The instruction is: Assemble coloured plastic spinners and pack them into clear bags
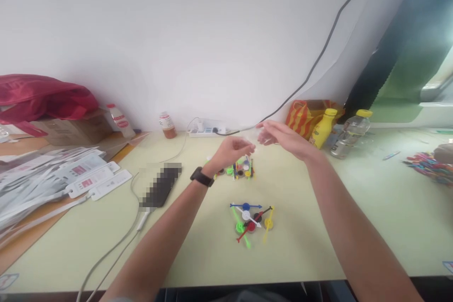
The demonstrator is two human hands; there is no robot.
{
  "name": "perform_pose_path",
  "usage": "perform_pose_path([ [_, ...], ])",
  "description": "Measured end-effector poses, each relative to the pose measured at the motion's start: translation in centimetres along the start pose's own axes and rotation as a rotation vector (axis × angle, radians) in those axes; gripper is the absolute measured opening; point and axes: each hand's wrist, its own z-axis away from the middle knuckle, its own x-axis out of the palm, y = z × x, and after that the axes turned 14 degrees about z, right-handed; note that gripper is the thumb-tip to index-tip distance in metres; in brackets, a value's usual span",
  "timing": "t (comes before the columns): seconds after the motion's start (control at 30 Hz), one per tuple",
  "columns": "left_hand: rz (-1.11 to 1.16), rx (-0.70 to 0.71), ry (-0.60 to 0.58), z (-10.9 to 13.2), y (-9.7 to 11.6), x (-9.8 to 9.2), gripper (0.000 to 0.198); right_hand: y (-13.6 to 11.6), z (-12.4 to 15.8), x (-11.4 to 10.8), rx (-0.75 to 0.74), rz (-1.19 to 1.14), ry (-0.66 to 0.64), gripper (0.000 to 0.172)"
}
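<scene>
My left hand [231, 151], with a black watch on its wrist, is raised over the pale green table [318, 245], fingers curled as if pinching. Beside it my right hand [283, 139] is also raised, fingers partly bent and blurred. Something small and clear seems to sit between the two hands; I cannot make it out. Under the left hand lies a cluster of small coloured plastic pieces [240, 169]. Nearer to me lies a second pile of coloured discs and sticks [251, 219] in blue, white, red, green and yellow.
A phone [161, 186] with a white cable lies left of centre. Stacked white packets [71, 177] fill the left. A power strip [207, 128], small bottle [167, 125], yellow bottle [322, 127], clear bottle [350, 139] and striped bag [300, 115] line the wall. Coloured sticks [430, 167] lie far right.
</scene>
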Motion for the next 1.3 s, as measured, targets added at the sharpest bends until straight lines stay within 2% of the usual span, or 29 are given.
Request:
perform_pose_path([
  [0.1,0.086,-0.048,0.013,-1.6,-0.9,-1.7,0.041,1.0,-1.8,0.1,-0.029,0.07,0.05,0.042],
  [0.23,0.128,-0.077,0.09,-1.7,-1.9,-3.0,0.045,2.3,-2.5,0.9,0.015,0.02,0.081,0.049],
  [0.27,0.131,-0.077,0.12,-1.5,-2.0,-3.1,0.046,2.6,-2.6,1.2,0.043,0.008,0.034,0.048],
  [0.4,0.136,-0.074,0.188,-0.9,-2.2,-3.4,0.051,3.4,-3.2,2.5,0.055,0.057,-0.313,0.042],
  [0.47,0.141,-0.104,0.17,-0.6,-2.2,-3.6,0.053,3.8,-3.5,2.9,0.043,0.072,-0.357,0.039],
  [0.6,0.174,-0.239,-0.006,0.0,-2.5,-4.1,0.078,4.2,-3.8,3.3,0.112,0.043,-0.272,0.032],
  [0.67,0.203,-0.29,-0.07,0.3,-2.8,-4.5,0.084,4.4,-3.7,3.4,0.155,-0.014,-0.275,0.03],
  [0.77,0.258,-0.317,-0.075,0.5,-3.2,-5.0,0.079,4.8,-3.6,3.5,0.163,-0.108,-0.323,0.034],
  [0.87,0.301,-0.353,-0.085,0.6,-3.3,-5.6,0.079,5.3,-3.8,3.4,0.147,-0.132,-0.33,0.048],
  [1.0,0.262,-0.375,-0.127,0.8,-3.1,-6.4,0.074,5.6,-3.7,2.4,0.15,0.013,-0.303,0.055],
  [1.1,0.193,-0.362,-0.126,0.8,-2.8,-6.8,0.066,4.7,-3.0,0.9,0.212,0.276,-0.226,0.042],
  [1.17,0.152,-0.351,-0.13,0.7,-2.4,-6.9,0.061,3.5,-2.4,0.2,0.15,0.398,-0.224,0.039],
  [1.23,0.126,-0.342,-0.149,0.7,-2.0,-6.9,0.058,2.3,-1.9,0.0,-0.017,0.421,-0.227,0.032],
  [1.3,0.112,-0.338,-0.188,0.7,-1.6,-6.8,0.058,1.3,-1.9,0.6,-0.127,0.39,-0.114,0.026],
])
